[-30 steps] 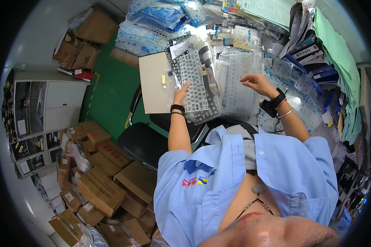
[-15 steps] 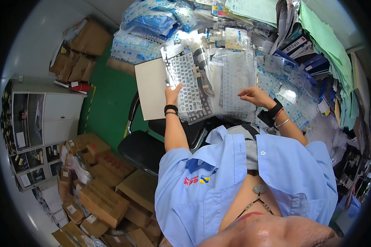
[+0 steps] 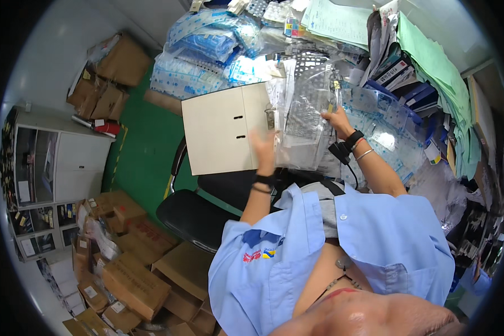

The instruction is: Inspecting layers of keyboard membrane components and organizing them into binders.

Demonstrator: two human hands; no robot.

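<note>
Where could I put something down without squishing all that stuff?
The bare spots are the black chair seat, between the cardboard boxes and the open cream binder, and the green floor left of the chair. The desk beyond both hands is buried in plastic bags and green papers.

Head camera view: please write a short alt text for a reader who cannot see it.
A person in a light blue shirt holds a clear plastic bag with a keyboard inside, right hand at its upper edge, blurred left hand at its lower left. A beige open ring binder lies beside it; brown cardboard boxes cover the floor.
</note>
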